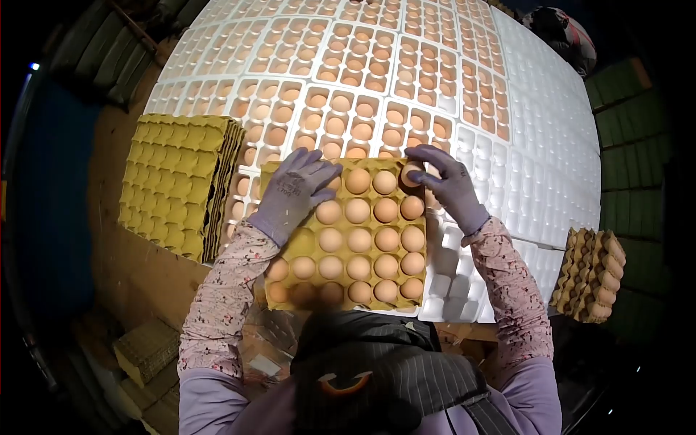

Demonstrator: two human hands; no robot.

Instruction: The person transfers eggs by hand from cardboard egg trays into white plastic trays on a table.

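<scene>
A yellow pulp egg tray (293,243) filled with brown eggs (359,239) lies in front of me, with a few cups at its left side bare. My left hand (293,192), in a grey-purple glove, reaches over the tray's upper left. Its fingers and thumb curl around an egg (335,183), which is partly hidden. At the upper right corner of the tray, my gloved right hand (448,183) has thumb and fingers closed on another egg (412,174).
White foam trays (348,54) with eggs spread beyond; white trays (544,138) without visible eggs lie to the right. Stacked yellow pulp trays (174,181) stand at left, another pulp stack (591,274) at right. A person (562,35) is at the far right.
</scene>
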